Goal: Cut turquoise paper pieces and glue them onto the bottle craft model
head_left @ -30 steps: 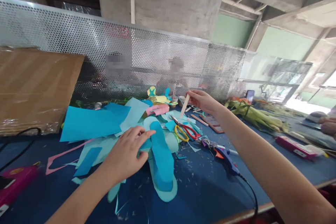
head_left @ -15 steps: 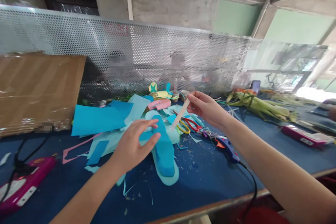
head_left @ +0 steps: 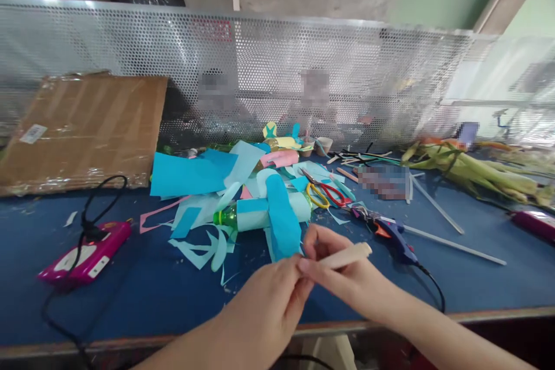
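Close to the table's front edge, my right hand is closed on a flat, pale wooden craft stick. My left hand meets it with fingers pinched at the stick's other end, which the fingers hide. Just beyond both hands lies a green plastic bottle wrapped in light blue paper. Across it rests a long blue paper strip with a lighter blue layer under it, its near end partly covered by my hands. Scissors with red and yellow handles lie behind it.
A blue glue gun with its cord lies right of my hands, near long glue sticks. Blue paper sheets and scraps spread leftward. Magenta power strips stand at both sides. Cardboard and a perforated metal screen bound the back.
Both hands have come together nearer the table edge. My left hand has left the blue paper strip and gone to the craft stick. The view has shifted.
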Demonstrator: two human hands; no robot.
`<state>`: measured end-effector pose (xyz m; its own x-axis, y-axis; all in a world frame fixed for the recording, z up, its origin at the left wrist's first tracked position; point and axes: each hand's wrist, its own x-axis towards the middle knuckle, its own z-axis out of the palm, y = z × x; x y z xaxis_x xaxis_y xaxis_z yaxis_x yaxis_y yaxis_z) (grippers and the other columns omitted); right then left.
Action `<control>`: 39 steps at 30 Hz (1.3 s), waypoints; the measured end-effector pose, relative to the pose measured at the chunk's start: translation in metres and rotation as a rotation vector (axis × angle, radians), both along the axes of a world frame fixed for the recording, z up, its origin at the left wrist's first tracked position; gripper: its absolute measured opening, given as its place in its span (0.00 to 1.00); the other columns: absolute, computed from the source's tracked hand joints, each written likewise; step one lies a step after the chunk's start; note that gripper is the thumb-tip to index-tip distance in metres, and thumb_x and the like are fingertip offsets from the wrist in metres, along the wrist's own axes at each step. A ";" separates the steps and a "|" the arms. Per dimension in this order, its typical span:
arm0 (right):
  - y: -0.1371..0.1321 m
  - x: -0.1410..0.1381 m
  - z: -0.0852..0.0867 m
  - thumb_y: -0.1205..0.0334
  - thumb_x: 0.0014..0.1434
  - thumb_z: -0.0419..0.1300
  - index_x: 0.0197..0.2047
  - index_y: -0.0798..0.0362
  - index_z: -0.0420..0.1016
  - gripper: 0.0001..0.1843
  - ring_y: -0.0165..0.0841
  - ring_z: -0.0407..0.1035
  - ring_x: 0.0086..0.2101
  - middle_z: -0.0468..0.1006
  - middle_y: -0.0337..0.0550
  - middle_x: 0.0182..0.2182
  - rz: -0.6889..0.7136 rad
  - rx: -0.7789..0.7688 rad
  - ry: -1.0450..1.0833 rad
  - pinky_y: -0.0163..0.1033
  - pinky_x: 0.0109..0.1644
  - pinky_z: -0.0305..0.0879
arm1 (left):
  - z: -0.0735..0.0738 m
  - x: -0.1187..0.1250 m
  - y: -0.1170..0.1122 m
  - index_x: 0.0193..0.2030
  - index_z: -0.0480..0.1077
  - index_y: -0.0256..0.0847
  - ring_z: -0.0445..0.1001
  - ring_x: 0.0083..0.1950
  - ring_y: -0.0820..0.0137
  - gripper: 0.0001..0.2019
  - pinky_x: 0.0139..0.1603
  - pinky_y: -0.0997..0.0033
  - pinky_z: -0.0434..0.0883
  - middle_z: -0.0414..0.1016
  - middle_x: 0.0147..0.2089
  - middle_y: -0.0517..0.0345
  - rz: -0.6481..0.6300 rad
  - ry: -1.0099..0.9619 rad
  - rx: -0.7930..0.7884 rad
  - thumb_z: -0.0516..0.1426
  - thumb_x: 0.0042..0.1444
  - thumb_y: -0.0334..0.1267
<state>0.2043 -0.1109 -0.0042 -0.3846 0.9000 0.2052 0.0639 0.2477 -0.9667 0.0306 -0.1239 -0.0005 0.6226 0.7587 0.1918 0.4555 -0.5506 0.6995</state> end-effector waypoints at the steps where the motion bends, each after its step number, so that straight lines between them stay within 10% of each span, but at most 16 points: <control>1: -0.004 -0.002 -0.007 0.48 0.57 0.61 0.28 0.49 0.60 0.18 0.27 0.52 0.22 0.59 0.33 0.21 0.016 -0.026 0.016 0.34 0.23 0.49 | -0.004 -0.001 -0.004 0.39 0.65 0.41 0.76 0.41 0.66 0.11 0.42 0.69 0.71 0.77 0.40 0.52 -0.016 0.002 -0.022 0.43 0.66 0.37; 9: -0.023 0.001 -0.027 0.44 0.57 0.60 0.30 0.49 0.60 0.19 0.25 0.48 0.19 0.58 0.31 0.19 0.132 -0.234 0.081 0.32 0.21 0.45 | -0.020 -0.007 -0.019 0.40 0.68 0.42 0.73 0.30 0.71 0.10 0.29 0.75 0.64 0.76 0.33 0.60 -0.032 0.061 -0.129 0.49 0.64 0.43; 13: -0.010 0.022 -0.026 0.43 0.61 0.54 0.29 0.47 0.60 0.18 0.23 0.41 0.13 0.48 0.26 0.13 -0.017 -0.301 0.302 0.30 0.15 0.41 | -0.019 -0.023 -0.014 0.34 0.70 0.43 0.68 0.25 0.72 0.08 0.24 0.76 0.57 0.67 0.22 0.66 0.164 0.306 -0.060 0.58 0.56 0.45; 22: 0.019 0.045 -0.028 0.47 0.64 0.52 0.42 0.46 0.67 0.13 0.35 0.72 0.33 0.76 0.43 0.33 -0.236 0.062 -0.091 0.41 0.38 0.71 | -0.005 -0.052 0.024 0.48 0.71 0.42 0.77 0.42 0.65 0.15 0.42 0.67 0.71 0.76 0.45 0.53 0.233 0.318 0.188 0.44 0.64 0.34; 30: 0.016 0.023 -0.020 0.60 0.65 0.50 0.43 0.47 0.59 0.03 0.34 0.74 0.35 0.76 0.46 0.37 -0.098 0.500 -0.435 0.37 0.39 0.68 | -0.015 -0.041 0.039 0.46 0.72 0.41 0.76 0.51 0.63 0.13 0.49 0.65 0.73 0.76 0.52 0.52 0.190 0.262 0.167 0.48 0.62 0.32; 34: 0.025 0.022 -0.012 0.62 0.67 0.48 0.43 0.46 0.55 0.03 0.38 0.65 0.58 0.74 0.53 0.50 -0.110 0.475 -0.384 0.42 0.54 0.65 | -0.014 -0.042 0.041 0.47 0.75 0.44 0.74 0.56 0.64 0.16 0.55 0.64 0.72 0.74 0.57 0.58 0.170 0.291 0.141 0.48 0.61 0.30; 39: 0.039 0.022 -0.011 0.63 0.67 0.47 0.42 0.46 0.54 0.03 0.37 0.59 0.62 0.69 0.59 0.57 -0.069 0.456 -0.405 0.47 0.58 0.62 | -0.011 -0.045 0.042 0.53 0.74 0.46 0.72 0.59 0.63 0.18 0.54 0.63 0.73 0.72 0.60 0.58 0.162 0.312 0.141 0.48 0.61 0.30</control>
<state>0.2259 -0.0722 -0.0151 -0.4565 0.7814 0.4255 0.4349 0.6131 -0.6595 -0.0142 -0.0815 -0.0119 0.5418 0.8318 0.1211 0.7237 -0.5349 0.4360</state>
